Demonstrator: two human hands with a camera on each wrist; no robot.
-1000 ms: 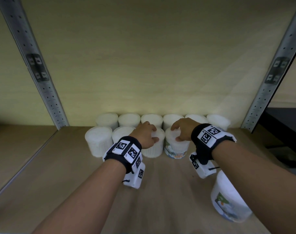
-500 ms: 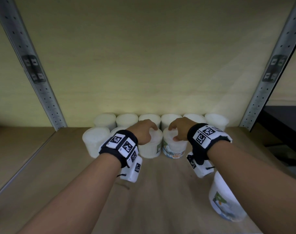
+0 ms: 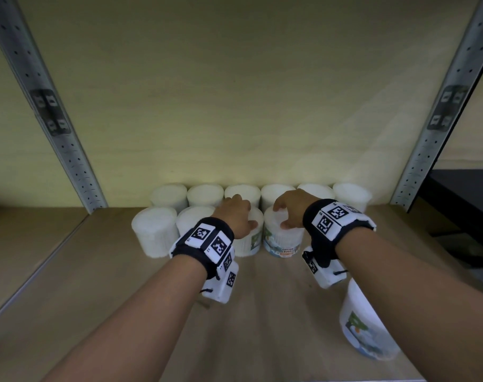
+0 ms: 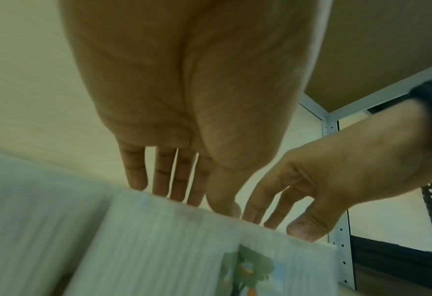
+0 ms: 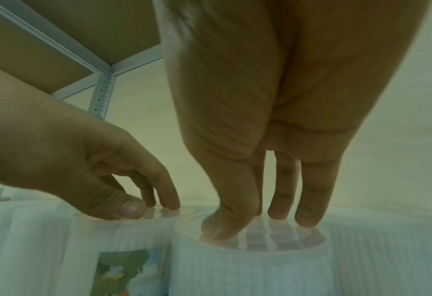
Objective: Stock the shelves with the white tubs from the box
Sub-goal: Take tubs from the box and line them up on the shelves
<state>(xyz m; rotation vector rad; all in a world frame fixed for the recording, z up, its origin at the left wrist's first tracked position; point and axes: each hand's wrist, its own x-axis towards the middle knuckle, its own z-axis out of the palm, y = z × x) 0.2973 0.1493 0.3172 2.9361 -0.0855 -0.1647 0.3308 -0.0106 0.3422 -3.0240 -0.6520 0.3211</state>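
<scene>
Two rows of white tubs stand at the back of the wooden shelf (image 3: 102,285). My left hand (image 3: 241,217) rests its fingertips on the lid of the third front-row tub (image 3: 248,245), whose picture label shows at its right edge. In the left wrist view the fingers (image 4: 174,180) hang fairly straight onto that tub (image 4: 179,250). My right hand (image 3: 287,215) sets thumb and fingertips on the lid of the neighbouring tub (image 3: 283,241), labelled "cotton buds". The right wrist view shows those fingertips (image 5: 308,212) pressing the clear lid (image 5: 260,246), with my left hand (image 5: 95,170) beside it.
Another labelled tub (image 3: 364,329) stands alone near the front right, under my right forearm. Perforated metal uprights (image 3: 61,139) (image 3: 439,117) frame the bay. A back row of several tubs (image 3: 205,194) lines the rear wall. Bare shelf lies to the left and front.
Both hands stay on the two lids. The tub under my left hand has turned slightly, so its picture label now shows at its right edge.
</scene>
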